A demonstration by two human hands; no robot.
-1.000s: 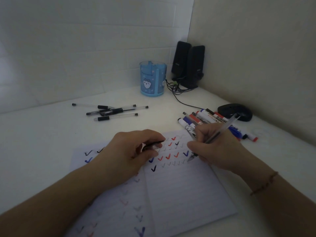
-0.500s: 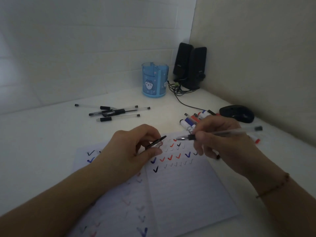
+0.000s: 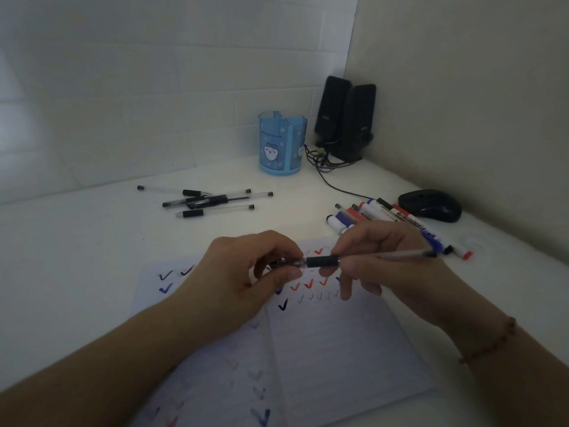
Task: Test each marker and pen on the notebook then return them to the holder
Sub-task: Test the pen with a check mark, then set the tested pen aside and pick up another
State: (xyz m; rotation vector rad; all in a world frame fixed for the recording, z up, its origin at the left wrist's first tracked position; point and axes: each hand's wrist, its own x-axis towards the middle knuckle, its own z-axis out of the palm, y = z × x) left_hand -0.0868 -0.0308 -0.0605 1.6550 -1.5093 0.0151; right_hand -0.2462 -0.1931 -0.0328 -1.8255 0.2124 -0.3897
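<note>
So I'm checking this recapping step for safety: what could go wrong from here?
The cap pinched by the left hand meets the pen tip in the right hand directly over the notebook; a misaligned push could ink a finger or the page. The holder stands far back near the speaker cable, so a reach could snag it.

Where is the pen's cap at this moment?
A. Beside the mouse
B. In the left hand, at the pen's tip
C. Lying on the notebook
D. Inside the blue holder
B: the left hand pinches the cap against the tip of the pen, which the right hand holds level above the notebook.
</note>
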